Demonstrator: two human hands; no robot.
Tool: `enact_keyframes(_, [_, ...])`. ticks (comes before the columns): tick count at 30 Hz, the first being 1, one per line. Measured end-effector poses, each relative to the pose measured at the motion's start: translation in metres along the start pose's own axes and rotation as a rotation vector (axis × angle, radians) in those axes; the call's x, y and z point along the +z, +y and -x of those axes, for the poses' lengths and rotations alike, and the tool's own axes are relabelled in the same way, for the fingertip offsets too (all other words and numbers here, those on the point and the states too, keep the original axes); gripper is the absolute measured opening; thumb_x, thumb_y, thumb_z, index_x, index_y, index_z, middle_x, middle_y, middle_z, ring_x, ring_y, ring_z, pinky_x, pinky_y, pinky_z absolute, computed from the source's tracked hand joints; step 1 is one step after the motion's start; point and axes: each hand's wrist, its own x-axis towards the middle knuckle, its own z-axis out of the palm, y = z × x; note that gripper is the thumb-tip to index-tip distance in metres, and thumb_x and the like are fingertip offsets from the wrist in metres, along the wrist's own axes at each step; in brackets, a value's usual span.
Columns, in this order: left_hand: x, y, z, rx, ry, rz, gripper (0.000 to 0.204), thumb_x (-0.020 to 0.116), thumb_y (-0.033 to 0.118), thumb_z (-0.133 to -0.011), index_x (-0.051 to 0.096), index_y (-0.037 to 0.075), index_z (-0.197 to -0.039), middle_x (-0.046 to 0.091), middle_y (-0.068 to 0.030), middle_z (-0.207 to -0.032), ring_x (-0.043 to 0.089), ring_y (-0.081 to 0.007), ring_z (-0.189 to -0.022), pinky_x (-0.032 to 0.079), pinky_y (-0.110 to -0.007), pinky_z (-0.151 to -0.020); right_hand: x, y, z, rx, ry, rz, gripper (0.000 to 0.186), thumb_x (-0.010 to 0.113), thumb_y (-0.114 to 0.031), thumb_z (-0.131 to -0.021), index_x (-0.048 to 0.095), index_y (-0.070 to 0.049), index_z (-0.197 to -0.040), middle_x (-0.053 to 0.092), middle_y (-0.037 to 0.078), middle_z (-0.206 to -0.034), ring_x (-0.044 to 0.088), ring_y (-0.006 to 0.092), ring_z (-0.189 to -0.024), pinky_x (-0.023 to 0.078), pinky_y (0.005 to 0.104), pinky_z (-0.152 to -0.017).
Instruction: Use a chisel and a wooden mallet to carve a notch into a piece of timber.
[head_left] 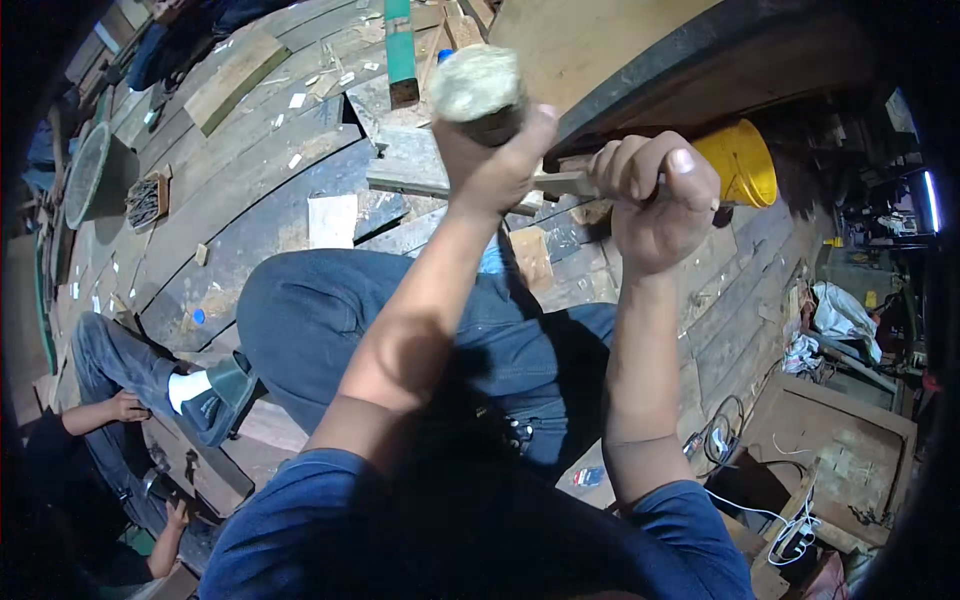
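Left hand [495, 165] is clenched on a mallet [478, 85], raised far centre. Right hand [655, 195] grips a chisel [560, 183] just beside it. A glancing blow could hit the right knuckles or skid the chisel off the plank [410, 175].

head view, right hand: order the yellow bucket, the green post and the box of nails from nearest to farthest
From the right hand:
1. Yellow bucket, just beyond it on the right.
2. Green post, up and to the left, past the left hand.
3. Box of nails, far left on the plank floor.
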Motion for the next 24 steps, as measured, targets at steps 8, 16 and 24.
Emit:
enact_keyframes(8, [0.0, 0.011, 0.006, 0.244, -0.194, -0.199, 0.025, 0.071, 0.006, -0.073, 0.058, 0.003, -0.094, 0.062, -0.004, -0.08, 0.059, -0.0108, -0.072, 0.048, -0.025, -0.066, -0.004, -0.003, -0.005, -0.05, -0.023, -0.005, 0.038, 0.045, -0.026, -0.086, 0.046, 0.0, -0.058, 0.048, 0.009, -0.054, 0.043, 0.0139, -0.05, 0.034, 0.0271, -0.05])
enact_keyframes(16, [-0.018, -0.016, -0.021, 0.057, 0.069, 0.079, 0.011, 0.061, 0.003, -0.078, 0.051, 0.003, -0.083, 0.053, -0.0039, -0.07, 0.048, -0.0124, -0.056, 0.041, -0.027, -0.053, -0.019, -0.007, -0.003, -0.017, -0.027, 0.026, 0.036, 0.037, -0.029, -0.09, 0.039, -0.008, -0.062, 0.036, 0.005, -0.05, 0.031, 0.0165, -0.048, 0.032, 0.0336, -0.053])
enact_keyframes(24, [-0.071, -0.022, -0.043, -0.117, 0.623, 0.341, 0.012, 0.056, 0.007, -0.077, 0.046, 0.005, -0.07, 0.046, -0.0035, -0.06, 0.042, -0.0145, -0.048, 0.041, -0.028, -0.049, -0.032, -0.001, -0.02, 0.021, 0.062, 0.07, 0.039, 0.033, -0.031, -0.094, 0.034, -0.009, -0.062, 0.028, 0.003, -0.049, 0.029, 0.0146, -0.046, 0.031, 0.0299, -0.049])
